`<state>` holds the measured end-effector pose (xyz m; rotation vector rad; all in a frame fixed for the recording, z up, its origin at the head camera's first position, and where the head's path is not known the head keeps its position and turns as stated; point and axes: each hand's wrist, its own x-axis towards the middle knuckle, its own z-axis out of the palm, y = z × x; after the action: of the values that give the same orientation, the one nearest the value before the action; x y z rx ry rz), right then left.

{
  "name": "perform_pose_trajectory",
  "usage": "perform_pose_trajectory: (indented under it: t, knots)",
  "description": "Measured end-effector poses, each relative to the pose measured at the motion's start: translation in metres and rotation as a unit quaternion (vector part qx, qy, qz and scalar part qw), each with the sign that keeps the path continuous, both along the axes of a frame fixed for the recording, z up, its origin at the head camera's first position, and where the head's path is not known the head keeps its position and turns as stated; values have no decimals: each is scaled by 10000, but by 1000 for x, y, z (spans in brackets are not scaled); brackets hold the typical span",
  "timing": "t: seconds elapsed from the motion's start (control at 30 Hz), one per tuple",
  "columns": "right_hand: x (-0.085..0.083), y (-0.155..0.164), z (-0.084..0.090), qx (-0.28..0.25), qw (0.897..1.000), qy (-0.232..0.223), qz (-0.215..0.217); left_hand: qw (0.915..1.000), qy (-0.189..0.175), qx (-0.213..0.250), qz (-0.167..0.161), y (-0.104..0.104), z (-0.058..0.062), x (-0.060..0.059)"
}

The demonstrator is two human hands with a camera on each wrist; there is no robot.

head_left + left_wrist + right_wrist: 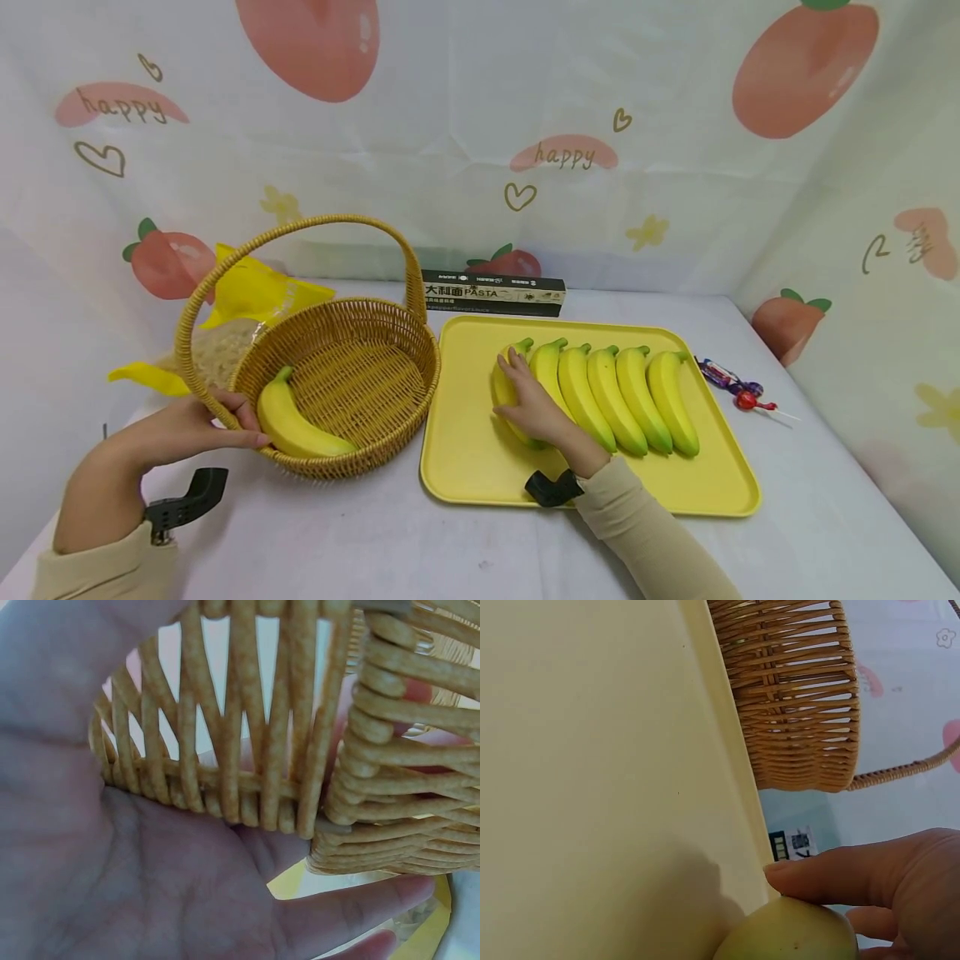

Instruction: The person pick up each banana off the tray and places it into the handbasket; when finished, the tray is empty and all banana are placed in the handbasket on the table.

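I'm seeing left hand (pixel 197 423) gripping woven wicker basket (pixel 352 379) rim, one smooth banana (pixel 300 427) lying inside | right hand (pixel 531 398) curling over leftmost curved banana (pixel 504 392) on glossy yellow tray (pixel 465 450) on bench

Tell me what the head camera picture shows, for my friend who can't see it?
A person's right hand rests on the leftmost banana in a row of six on a yellow tray, while the left hand holds the rim of a wicker basket with one banana inside.
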<state>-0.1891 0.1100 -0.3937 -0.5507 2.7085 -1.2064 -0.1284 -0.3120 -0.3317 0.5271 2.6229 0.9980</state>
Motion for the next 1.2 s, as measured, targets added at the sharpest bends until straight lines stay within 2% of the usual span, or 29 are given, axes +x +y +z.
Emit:
perform_pose_trajectory:
  t: [0.5, 0.9, 1.2]
  knots:
    - [1, 2, -4, 170, 9987, -457, 177, 9999, 78, 51, -63, 0, -1, 1]
    - [2, 2, 2, 273, 9991, -88, 306, 10000, 66, 1, -70, -1, -2, 0]
    - [5, -3, 19, 447, 9980, 184, 417, 10000, 8, -20, -30, 0, 0, 2]
